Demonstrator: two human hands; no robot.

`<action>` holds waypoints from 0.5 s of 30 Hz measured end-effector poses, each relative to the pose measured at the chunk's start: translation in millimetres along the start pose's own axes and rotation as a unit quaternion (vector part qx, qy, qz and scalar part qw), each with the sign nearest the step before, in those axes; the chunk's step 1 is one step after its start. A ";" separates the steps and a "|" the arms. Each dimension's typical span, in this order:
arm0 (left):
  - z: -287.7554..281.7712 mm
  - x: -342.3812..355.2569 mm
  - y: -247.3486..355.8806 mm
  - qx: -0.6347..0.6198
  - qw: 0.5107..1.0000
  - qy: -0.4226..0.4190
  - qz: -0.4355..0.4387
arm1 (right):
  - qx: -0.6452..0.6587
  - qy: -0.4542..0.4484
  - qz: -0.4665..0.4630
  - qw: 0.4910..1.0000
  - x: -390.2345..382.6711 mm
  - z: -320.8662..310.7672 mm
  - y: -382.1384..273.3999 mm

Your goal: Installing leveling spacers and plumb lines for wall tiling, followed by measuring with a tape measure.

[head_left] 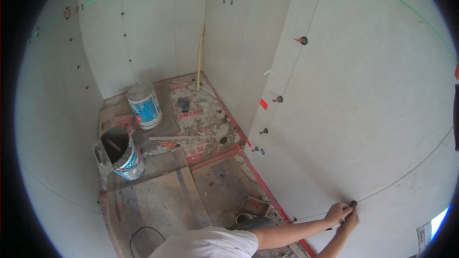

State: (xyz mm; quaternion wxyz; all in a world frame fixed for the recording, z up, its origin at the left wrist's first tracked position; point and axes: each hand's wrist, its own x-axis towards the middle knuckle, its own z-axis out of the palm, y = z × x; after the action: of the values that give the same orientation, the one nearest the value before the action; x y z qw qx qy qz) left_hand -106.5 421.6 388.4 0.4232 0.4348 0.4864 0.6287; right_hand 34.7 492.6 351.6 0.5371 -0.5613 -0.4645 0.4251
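Your left hand [337,213] and right hand [352,218] sit close together, fingers curled mostly closed, at the small black fitting [354,204] above the pale wall's [363,114] lower edge; I cannot tell what either grips

Left hand [337,213] close beside right hand [351,219]

L hand [337,213] and R hand [352,220] close together at a dark knob [354,203] on the R wall [373,114], w/ little room btwn them. Above, a hand could pass along the smooth wall; up-L, a row of red-tipped pegs [278,99] juts out. Forearms [296,231] block the approach from below-L. On the floor [167,200], front bucket [131,166] & rear bucket [146,110] obstruct the L side; a flat stick [179,138] lies across nr them.
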 end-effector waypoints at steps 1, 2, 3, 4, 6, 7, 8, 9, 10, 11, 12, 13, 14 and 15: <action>-12.7 -0.6 -5.6 0.013 1.000 -0.004 -0.012 | -0.109 0.005 -0.023 0.994 -38.6 27.0 -49.8; -6.6 -1.2 -3.7 -0.017 1.000 0.009 -0.017 | -0.170 -0.013 -0.057 0.984 -42.0 22.9 -77.0; -0.3 -1.4 -3.8 -0.046 0.998 0.023 -0.021 | -0.229 -0.031 -0.091 0.969 -42.5 20.6 -91.8; 0.9 -3.1 -3.7 -0.045 0.999 0.018 -0.021 | -0.227 -0.027 -0.090 0.969 -41.4 19.6 -97.6; 2.9 -7.0 -4.0 -0.030 0.999 -0.006 -0.034 | -0.479 -0.010 -0.190 0.857 -40.0 19.2 -105.4; 1.5 -5.4 -4.0 -0.028 0.999 -0.002 -0.033 | -0.476 -0.014 -0.192 0.858 -47.9 26.9 -115.1; 0.5 -5.3 -7.5 -0.034 0.999 0.002 -0.035 | -0.484 0.009 -0.180 0.856 -64.5 37.6 -124.8; -0.8 -5.0 -11.1 -0.041 0.998 0.008 -0.039 | -0.492 0.031 -0.167 0.854 -73.8 47.5 -128.7; -1.9 -0.2 -17.3 -0.064 0.998 0.008 -0.023 | -0.488 0.023 -0.176 0.855 -71.8 55.2 -126.2; -3.0 0.1 -16.8 -0.063 0.998 0.009 -0.023 | -0.492 0.056 -0.180 0.850 -65.3 54.3 -114.3; -2.4 0.5 -15.1 -0.060 0.998 0.000 -0.031 | -0.495 0.088 -0.183 0.845 -58.2 51.8 -104.2; -3.3 1.6 -13.0 -0.055 0.998 -0.012 -0.041 | -0.493 0.087 -0.181 0.846 -51.7 49.2 -97.9; -4.7 2.1 -10.8 -0.053 0.998 -0.009 -0.043 | -0.401 0.028 -0.138 0.905 -45.3 45.5 -92.6; -6.1 3.3 -8.3 -0.059 0.997 -0.007 -0.052 | -0.300 -0.031 -0.093 0.949 -39.5 41.5 -87.3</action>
State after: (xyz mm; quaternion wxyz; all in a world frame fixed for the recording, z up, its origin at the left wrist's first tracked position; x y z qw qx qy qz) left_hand -112.4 424.6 379.8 0.4835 0.3882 0.4673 0.6302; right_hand -19.6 461.8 435.2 0.3661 -0.6378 -0.6369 0.2315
